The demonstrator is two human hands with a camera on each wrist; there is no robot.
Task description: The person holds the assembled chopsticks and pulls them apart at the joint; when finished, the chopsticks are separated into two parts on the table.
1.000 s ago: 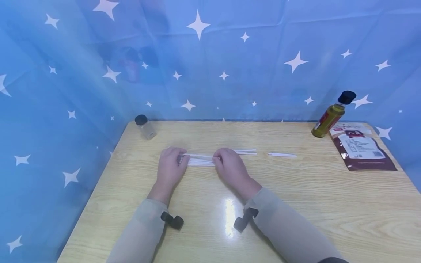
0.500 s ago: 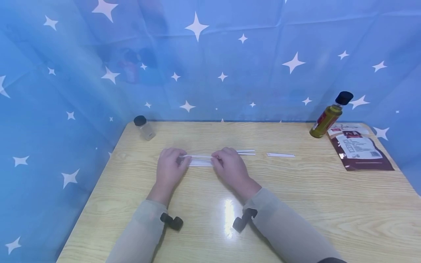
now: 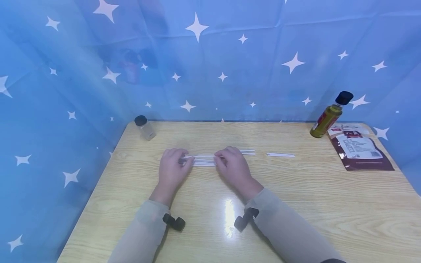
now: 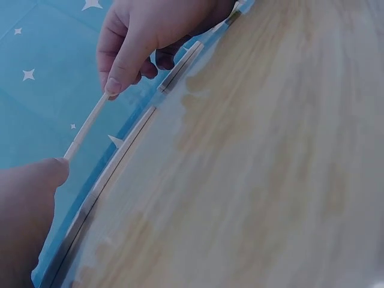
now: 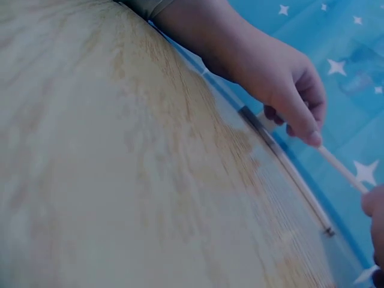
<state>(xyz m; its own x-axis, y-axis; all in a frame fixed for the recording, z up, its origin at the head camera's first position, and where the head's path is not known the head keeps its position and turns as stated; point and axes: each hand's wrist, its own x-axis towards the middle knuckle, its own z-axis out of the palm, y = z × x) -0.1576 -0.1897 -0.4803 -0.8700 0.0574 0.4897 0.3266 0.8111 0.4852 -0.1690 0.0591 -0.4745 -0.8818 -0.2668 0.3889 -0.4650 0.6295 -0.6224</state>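
Observation:
Both my hands pinch one thin white stick (image 3: 204, 156) near its two ends, just above the table. My left hand (image 3: 171, 173) has its thumb and fingertips on the left end. At the other end, my right hand (image 3: 235, 170) grips with thumb and fingers curled. In the left wrist view the held stick (image 4: 86, 127) slants between the two thumbs. Below it, several similar white sticks (image 3: 204, 164) lie side by side on the table, partly hidden by the hands. More white sticks (image 3: 249, 151) show beyond my right hand.
A short group of white sticks (image 3: 280, 155) lies farther right. A black-capped jar (image 3: 146, 129) stands back left. At the back right are an oil bottle (image 3: 327, 118) and a brown-and-white packet (image 3: 360, 148). A blue star-patterned curtain (image 3: 210, 91) hangs behind the table.
Both hands have shifted slightly to the right over the last half second, the stick still pinched between them. The other things on the table stay put.

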